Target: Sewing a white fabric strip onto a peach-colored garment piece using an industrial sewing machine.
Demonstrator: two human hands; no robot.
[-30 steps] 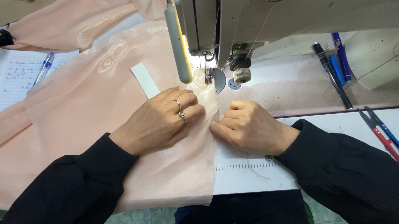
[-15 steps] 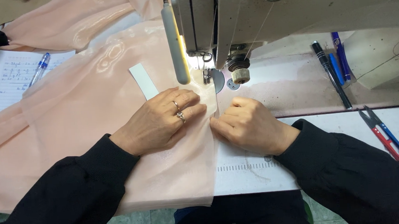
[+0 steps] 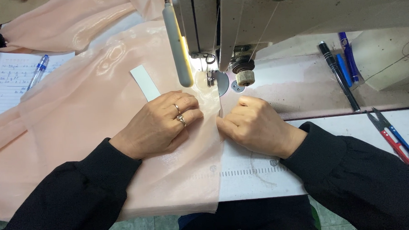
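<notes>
Both hands lie flat and closed down on the sheer peach-pink fabric point(image 3: 89, 115) rather than gripping it: the left hand point(image 3: 161, 124), two rings on its fingers, presses the cloth with the palm and curled fingers, while the right hand point(image 3: 255, 124) pinches the raw right edge between fingertips and thumb, just in front of the needle.

That fabric spreads across the left of the white sewing table point(image 3: 258, 177), its hem edge running straight toward the presser foot point(image 3: 210, 78) of the grey industrial sewing machine point(image 3: 273, 15). To do this well, I judge the edge should stay parallel to the printed ruler marks on the table, with the cloth fed evenly and flat, never pulled, since such slippery material puckers easily.

Fingertips look close to the needle, so they should stay behind the foot.

A small white rectangular card point(image 3: 144, 82) lies on the cloth just beyond the left hand. Red-handled thread snips point(image 3: 396, 139) rest well apart at the right, near black and blue pens point(image 3: 340, 72).
</notes>
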